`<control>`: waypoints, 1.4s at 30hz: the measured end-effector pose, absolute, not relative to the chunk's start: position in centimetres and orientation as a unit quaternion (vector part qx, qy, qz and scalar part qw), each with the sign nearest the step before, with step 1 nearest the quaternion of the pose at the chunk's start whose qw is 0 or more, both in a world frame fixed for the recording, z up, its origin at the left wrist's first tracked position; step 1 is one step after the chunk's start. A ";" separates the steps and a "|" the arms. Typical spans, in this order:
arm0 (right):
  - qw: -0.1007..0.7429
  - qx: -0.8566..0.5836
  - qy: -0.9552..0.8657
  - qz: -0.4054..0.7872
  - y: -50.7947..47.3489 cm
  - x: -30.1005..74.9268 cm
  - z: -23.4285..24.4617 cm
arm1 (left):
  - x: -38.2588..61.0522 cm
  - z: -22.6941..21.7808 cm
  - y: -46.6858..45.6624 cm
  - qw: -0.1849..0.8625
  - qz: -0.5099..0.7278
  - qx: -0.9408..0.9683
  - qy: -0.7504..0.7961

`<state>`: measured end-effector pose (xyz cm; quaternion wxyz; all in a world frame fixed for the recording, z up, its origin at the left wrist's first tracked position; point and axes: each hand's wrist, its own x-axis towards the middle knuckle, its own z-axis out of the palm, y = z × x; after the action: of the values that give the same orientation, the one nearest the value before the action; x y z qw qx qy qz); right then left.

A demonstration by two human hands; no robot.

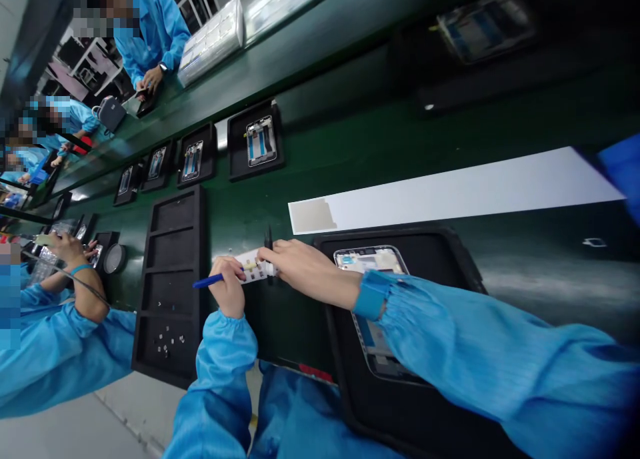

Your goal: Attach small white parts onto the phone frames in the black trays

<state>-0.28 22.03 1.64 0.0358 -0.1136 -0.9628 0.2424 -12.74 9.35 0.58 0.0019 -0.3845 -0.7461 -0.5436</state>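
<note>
My left hand (229, 291) is closed around a blue pen-like tool (207, 281) and touches the end of a small white strip of labels (255, 267). My right hand (300, 264) reaches across from the right. Its fingers are pressed together on the strip's other end, and a thin black tool (269, 240) sticks up from them. Under my right forearm a phone frame (367, 259) lies in a black tray (450, 259).
A black compartment tray (173, 245) to the left holds small parts (167, 342) in its near section. Several black trays with phone frames (260, 142) ride the green belt (400, 139), beside a long white sheet (450, 192). A co-worker's hand (67, 245) works at far left; another person (150, 32) stands across.
</note>
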 end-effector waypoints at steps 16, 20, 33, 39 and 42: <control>0.313 -0.231 -0.626 0.676 21.7 6.2 4.7 | -7.6 4.9 10.0 -0.074 -0.645 -0.335 -0.683; 0.356 -0.262 -0.567 0.695 21.3 7.1 5.1 | -6.0 5.5 11.2 -0.028 -0.629 -0.409 -0.661; 0.412 -0.306 -0.541 0.666 21.7 8.7 5.3 | -3.8 5.5 12.2 0.030 -0.595 -0.523 -0.610; 0.409 -0.260 -0.528 0.698 21.8 9.7 5.5 | -3.3 6.2 13.4 -0.155 -0.662 -0.377 -0.629; 0.413 -0.266 -0.531 0.691 22.1 11.0 5.4 | -3.1 6.4 14.2 -0.256 -0.684 -0.311 -0.609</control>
<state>11.00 22.09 5.45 0.4126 -0.2661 -0.5311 0.6905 -3.12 14.19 6.37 -0.2559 -0.3111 -0.6088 -0.6835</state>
